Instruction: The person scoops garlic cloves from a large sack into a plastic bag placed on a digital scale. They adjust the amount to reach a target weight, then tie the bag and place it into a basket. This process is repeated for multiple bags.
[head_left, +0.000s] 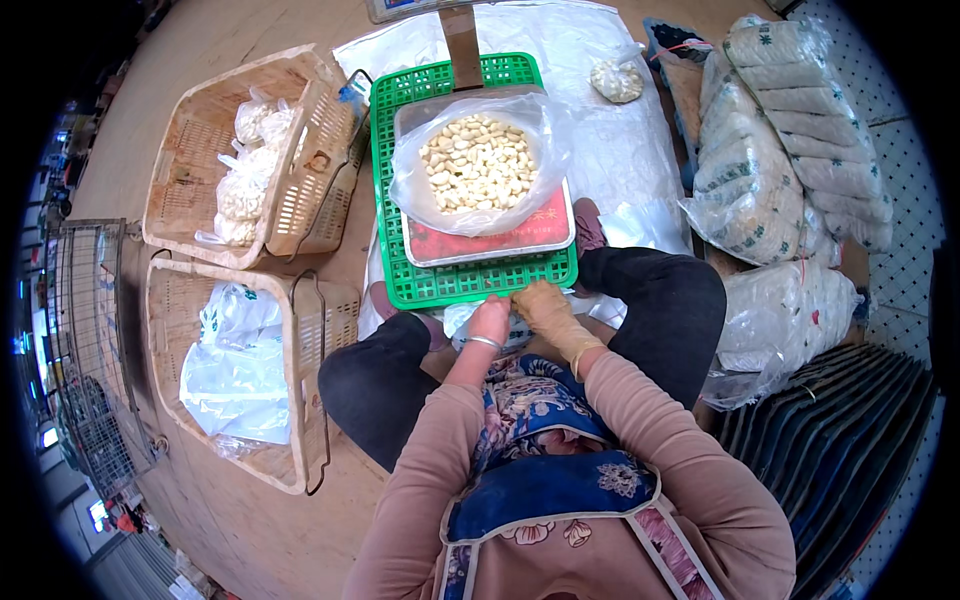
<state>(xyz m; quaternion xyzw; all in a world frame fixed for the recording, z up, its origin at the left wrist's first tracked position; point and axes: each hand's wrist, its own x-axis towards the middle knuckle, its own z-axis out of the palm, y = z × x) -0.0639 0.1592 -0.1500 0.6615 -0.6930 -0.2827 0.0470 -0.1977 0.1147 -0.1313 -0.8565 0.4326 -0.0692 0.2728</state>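
Observation:
My left hand (490, 321), bare with a silver bangle at the wrist, is just below the near edge of a green plastic crate (480, 289). My right hand (541, 311), in a tan glove, meets it there. Both sets of fingers pinch the top of a clear plastic bag (517, 335); its contents are mostly hidden under the hands. Beyond them, a platform scale (491, 247) with a red printed plate rests on the crate. It carries an open plastic bag (411, 184) full of peeled garlic cloves (480, 165).
At left stand two beige plastic baskets, one (184, 165) with tied garlic bags (246, 180), the other (169, 330) with folded plastic bags (236, 390). One tied bag (616, 80) lies on the white sheet (600, 142). Wrapped bundles (750, 172) and dark stacked trays (832, 450) are at right.

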